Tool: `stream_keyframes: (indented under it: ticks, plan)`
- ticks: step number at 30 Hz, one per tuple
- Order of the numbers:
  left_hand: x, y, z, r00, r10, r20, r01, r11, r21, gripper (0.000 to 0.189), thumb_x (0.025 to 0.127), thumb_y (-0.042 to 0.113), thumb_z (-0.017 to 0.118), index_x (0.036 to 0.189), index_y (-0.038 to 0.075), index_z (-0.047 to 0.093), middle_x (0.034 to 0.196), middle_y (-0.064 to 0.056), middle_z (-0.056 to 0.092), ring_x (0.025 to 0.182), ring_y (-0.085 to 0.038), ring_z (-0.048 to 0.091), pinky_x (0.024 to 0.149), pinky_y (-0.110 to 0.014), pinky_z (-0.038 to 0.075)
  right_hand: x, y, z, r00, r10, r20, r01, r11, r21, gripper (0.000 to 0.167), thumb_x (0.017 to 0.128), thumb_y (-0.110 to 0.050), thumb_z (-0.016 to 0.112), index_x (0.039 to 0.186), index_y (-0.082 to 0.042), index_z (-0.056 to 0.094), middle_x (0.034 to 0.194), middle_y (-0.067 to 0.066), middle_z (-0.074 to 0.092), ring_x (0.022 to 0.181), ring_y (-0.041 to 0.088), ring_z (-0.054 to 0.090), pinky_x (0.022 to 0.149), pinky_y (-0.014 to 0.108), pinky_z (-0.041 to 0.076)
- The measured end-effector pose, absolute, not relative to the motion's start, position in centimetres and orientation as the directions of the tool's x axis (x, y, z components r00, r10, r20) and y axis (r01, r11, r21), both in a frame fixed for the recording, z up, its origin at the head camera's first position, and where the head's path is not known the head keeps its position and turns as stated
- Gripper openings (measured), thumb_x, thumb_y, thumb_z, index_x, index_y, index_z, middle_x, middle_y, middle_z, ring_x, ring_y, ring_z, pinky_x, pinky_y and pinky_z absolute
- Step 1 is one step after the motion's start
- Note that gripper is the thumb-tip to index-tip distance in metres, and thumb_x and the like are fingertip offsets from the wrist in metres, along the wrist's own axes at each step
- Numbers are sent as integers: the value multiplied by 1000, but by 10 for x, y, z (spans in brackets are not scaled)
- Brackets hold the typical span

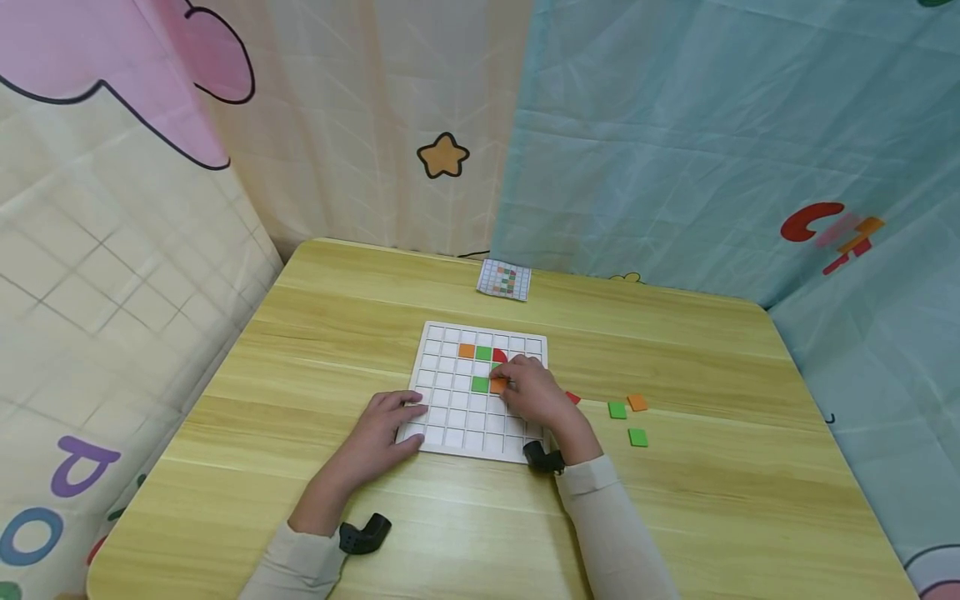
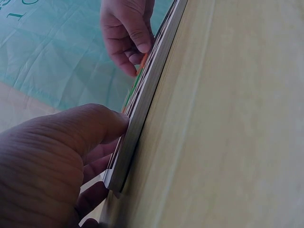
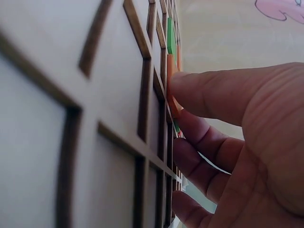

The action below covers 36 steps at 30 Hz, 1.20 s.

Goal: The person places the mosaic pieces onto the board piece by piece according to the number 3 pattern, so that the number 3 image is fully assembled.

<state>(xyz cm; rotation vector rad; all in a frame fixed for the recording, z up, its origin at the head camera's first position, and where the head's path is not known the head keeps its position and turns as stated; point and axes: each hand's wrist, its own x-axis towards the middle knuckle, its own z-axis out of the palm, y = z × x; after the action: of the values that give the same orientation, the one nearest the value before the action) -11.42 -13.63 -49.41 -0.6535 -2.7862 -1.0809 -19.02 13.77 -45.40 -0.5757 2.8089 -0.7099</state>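
Observation:
A white square grid board [image 1: 452, 417] lies on the table. My left hand [image 1: 378, 435] rests at its left edge, fingers spread and thumb [image 2: 116, 124] on the rim. Over the board's right half, my right hand [image 1: 534, 390] pinches an orange tile [image 3: 172, 88] between thumb and forefinger, at a cell beside a green tile [image 1: 480, 384]. Higher up, an orange tile [image 1: 467, 351], a green tile [image 1: 483, 353] and a red piece with a rounded edge [image 1: 499, 355] sit in a row. Another green tile below the red one is mostly hidden by my fingers.
Right of the board lie a loose red piece [image 1: 573, 397], partly hidden by my hand, two green tiles [image 1: 617, 410] and an orange tile [image 1: 637, 402]. A small printed card with a coloured grid pattern [image 1: 495, 279] stands behind the board. Curtains hang past the table's far edge.

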Motion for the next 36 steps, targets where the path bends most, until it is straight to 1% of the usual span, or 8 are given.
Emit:
stream_keyframes:
  ticks: [7,15,20,26,32,36]
  plan:
    - [-114,-136,-494,-908,356,222,413,665,622,39,85,13,74,122,0,69,133,-11,58,125,-34,43,103,-51,38,-191,139,-455,-903,-422,-77,-333,802,-496,29,92,-4,63,118,-12,71,118,7,60,111,28,49,95,46,41]
    - [-115,-136,-495,-910,361,202,404,670,623,40,85,14,74,123,1,69,134,-10,57,126,-34,43,104,-50,38,-191,142,-456,-908,-414,-70,-318,786,-529,29,92,-4,63,118,-13,71,114,4,59,111,25,51,98,42,42]
    - [-115,-137,-494,-909,364,204,408,668,622,41,85,16,74,123,1,69,133,-11,57,125,-33,43,104,-50,38,-189,146,-452,-904,-425,-37,-334,758,-561,28,91,-3,62,117,-10,71,112,5,59,108,24,53,98,42,43]
    - [-115,-137,-493,-912,358,200,401,672,623,41,85,15,75,123,0,69,133,-11,57,125,-34,43,104,-50,38,-187,150,-447,-908,-418,-44,-321,757,-569,27,93,-5,61,119,-7,69,114,7,60,110,26,55,97,43,45]
    - [-113,-137,-494,-919,348,187,384,675,630,42,85,15,75,123,1,69,133,-10,57,125,-34,43,104,-51,38,-186,158,-444,-931,-359,-63,-268,791,-550,26,94,-7,63,119,-8,69,114,6,59,107,26,55,95,44,46]
    - [-112,-137,-494,-920,346,184,380,670,638,41,85,15,75,123,1,69,134,-9,57,126,-33,43,104,-50,38,-184,170,-446,-944,-322,-65,-232,793,-563,26,94,-9,64,119,-8,69,115,6,59,104,25,55,92,44,48]
